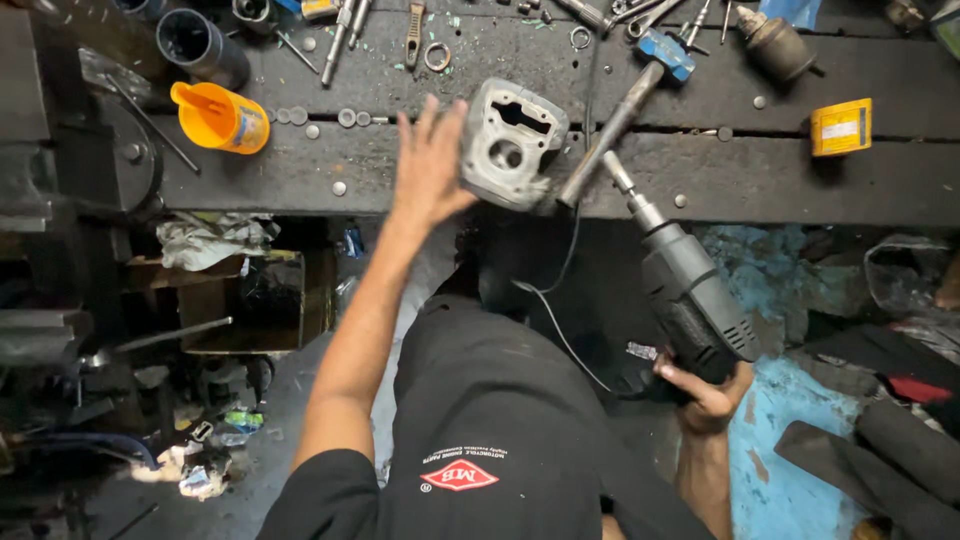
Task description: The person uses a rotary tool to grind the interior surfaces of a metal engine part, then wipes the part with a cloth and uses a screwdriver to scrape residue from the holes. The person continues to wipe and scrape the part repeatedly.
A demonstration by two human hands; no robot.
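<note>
Fingers of left hand (432, 165) are spreading flat against grey metal engine casting (511, 143), steadying it at near edge of workbench (800, 175), while right hand (708, 390) is clamping electric drill (690, 290), bit angling towards it.

Repair workshop, engine or motorcycle type. Evidence: grimy dark wooden workbench (820, 180) strewn with steel wrenches (650, 14), loose round washers (347, 118), a blue-headed hammer (622, 116), an orange plastic oil jug (220, 118). Grey cast-metal engine cylinder block (512, 143) on the bench edge. Black electric drill (690, 295) in hand. Scrap metal on the floor.
</note>
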